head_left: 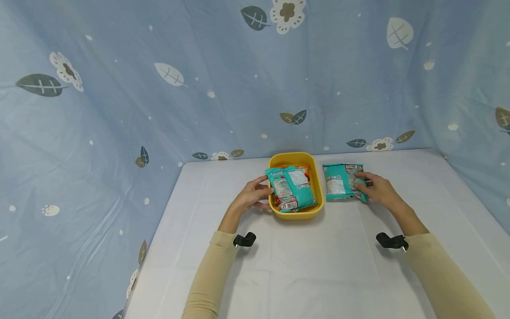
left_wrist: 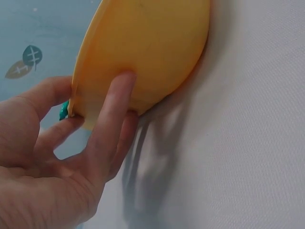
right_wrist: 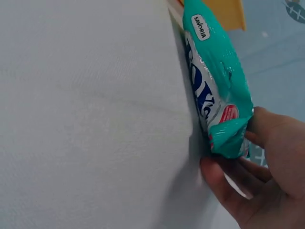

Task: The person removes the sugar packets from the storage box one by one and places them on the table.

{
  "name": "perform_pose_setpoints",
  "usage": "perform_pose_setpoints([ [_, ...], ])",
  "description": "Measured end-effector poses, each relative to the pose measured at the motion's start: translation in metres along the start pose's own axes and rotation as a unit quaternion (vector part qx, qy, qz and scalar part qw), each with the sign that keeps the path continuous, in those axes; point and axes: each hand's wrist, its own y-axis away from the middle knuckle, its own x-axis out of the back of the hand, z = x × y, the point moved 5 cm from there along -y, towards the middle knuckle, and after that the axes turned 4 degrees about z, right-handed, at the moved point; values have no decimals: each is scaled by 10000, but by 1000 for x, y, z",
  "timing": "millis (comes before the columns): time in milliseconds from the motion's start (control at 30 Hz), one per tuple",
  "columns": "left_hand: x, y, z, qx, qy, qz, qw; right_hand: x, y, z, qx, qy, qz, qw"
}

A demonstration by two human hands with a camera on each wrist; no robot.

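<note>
A yellow plastic bin [head_left: 318, 190] stands at the back of the table, with a teal snack packet [head_left: 299, 188] lying on top inside it. At the bin's left side is my left hand [head_left: 255, 193], which grips its rim; in the left wrist view, fingertips [left_wrist: 123, 86] touch the outer wall while others reach past the rim. A second teal snack packet [head_left: 338, 181] lies right of the bin. My right hand [head_left: 376, 190] pinches this packet's right end, and the right wrist view shows fingers [right_wrist: 219, 181] low beside its crimped end.
White cloth covers the table [head_left: 303, 266]. A blue patterned curtain [head_left: 223, 88] hangs behind the table and along its left side. Some orange packaging [head_left: 304, 169] shows under the packet in the bin. A black wrist camera [head_left: 245, 239] sits on the left sleeve, another [head_left: 392, 241] on the right.
</note>
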Motion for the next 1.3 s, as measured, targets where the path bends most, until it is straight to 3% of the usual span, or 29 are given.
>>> perform_pose_setpoints([
  [200,1,-1,-1,9,0,27,10000,0,-4,-5,359,405,-11,9985],
  [467,2,-3,-3,98,35,79,9999,2,-5,-11,542,682,-88,9962],
  [900,2,-2,-2,131,20,78,9999,10,-5,-24,377,1401,-171,9893],
  [1300,1,-1,1,111,-11,32,9999,16,-4,-34,381,1571,-399,9860],
])
